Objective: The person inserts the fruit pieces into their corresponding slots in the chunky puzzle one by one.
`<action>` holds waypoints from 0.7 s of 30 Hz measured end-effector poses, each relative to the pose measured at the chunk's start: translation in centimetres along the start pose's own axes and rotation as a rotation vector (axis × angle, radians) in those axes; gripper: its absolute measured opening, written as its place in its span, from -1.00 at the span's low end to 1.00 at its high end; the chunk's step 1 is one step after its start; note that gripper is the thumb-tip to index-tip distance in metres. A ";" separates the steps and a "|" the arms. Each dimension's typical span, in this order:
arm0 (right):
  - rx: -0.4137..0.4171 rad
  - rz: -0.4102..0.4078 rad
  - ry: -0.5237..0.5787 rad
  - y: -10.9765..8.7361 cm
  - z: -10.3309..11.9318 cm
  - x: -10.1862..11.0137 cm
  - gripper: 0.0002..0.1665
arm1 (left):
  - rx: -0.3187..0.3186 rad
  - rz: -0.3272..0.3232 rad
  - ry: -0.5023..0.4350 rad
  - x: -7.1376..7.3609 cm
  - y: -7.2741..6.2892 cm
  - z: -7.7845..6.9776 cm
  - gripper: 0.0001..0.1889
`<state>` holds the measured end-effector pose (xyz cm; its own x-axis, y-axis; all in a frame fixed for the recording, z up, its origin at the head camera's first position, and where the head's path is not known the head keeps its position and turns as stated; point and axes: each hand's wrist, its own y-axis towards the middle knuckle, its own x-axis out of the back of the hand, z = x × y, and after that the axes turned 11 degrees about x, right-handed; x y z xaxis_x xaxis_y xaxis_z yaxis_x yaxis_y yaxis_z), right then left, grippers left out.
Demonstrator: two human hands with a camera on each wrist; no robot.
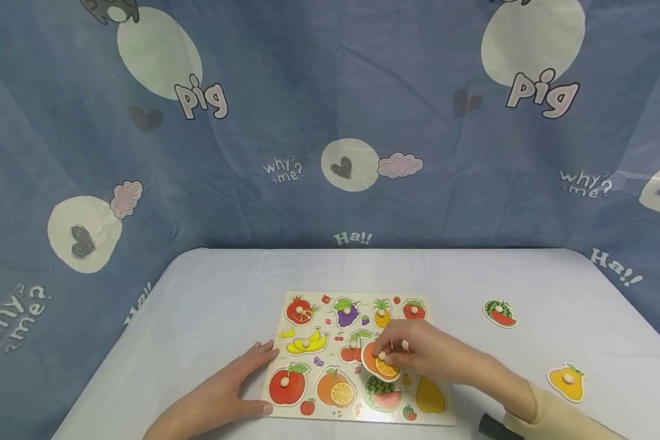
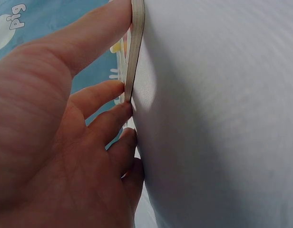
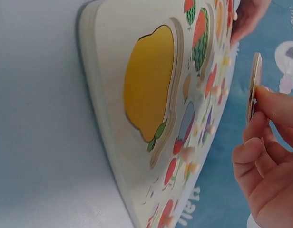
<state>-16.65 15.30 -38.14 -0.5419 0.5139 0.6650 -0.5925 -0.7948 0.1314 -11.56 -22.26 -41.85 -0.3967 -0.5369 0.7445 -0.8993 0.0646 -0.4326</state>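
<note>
A wooden fruit peg puzzle board (image 1: pixel 442 420) lies on the white table. My left hand (image 1: pixel 225 385) is at its left side, thumb and fingertips touching the edge, fingers nearly straight in the left wrist view. Over the board, my right hand (image 1: pixel 426 351) pinches the knob of an orange puzzle piece (image 1: pixel 370 356); the right wrist view shows this piece edge-on, raised above the surface. The recesses for the orange (image 1: pixel 329 385), watermelon (image 1: pixel 384 398) and pear (image 1: pixel 430 397) hold no pieces. Knobbed pieces such as the apple (image 1: pixel 283 391) and bananas (image 1: pixel 313 343) sit in theirs.
To the right of the board lie a watermelon piece (image 1: pixel 500 313) and a yellow pear piece (image 1: pixel 567 385) on the table (image 1: pixel 220 287). A black object (image 1: pixel 497 428) shows beside my right wrist. A blue printed cloth (image 1: pixel 286 110) hangs behind the table.
</note>
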 end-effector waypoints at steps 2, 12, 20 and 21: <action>-0.014 0.017 0.007 0.2 0.2 -0.2 -0.74 | -0.002 -0.001 0.002 0.0 0.0 0.0 -0.02; 0.026 0.102 -0.046 1.3 0.8 -0.7 -0.77 | -0.005 -0.007 0.016 -0.1 0.1 0.1 -0.01; 0.075 0.145 -0.062 2.4 0.9 -1.4 -0.82 | -0.014 -0.010 0.024 -0.1 0.2 0.1 -0.01; 0.078 0.148 -0.066 2.5 1.0 -1.5 -0.82 | -0.012 -0.011 0.024 -0.1 0.2 0.1 -0.01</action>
<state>-16.75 12.24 -38.05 -0.5777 0.3696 0.7278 -0.4597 -0.8841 0.0841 -11.68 -22.30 -42.05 -0.3914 -0.5175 0.7609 -0.9055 0.0691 -0.4187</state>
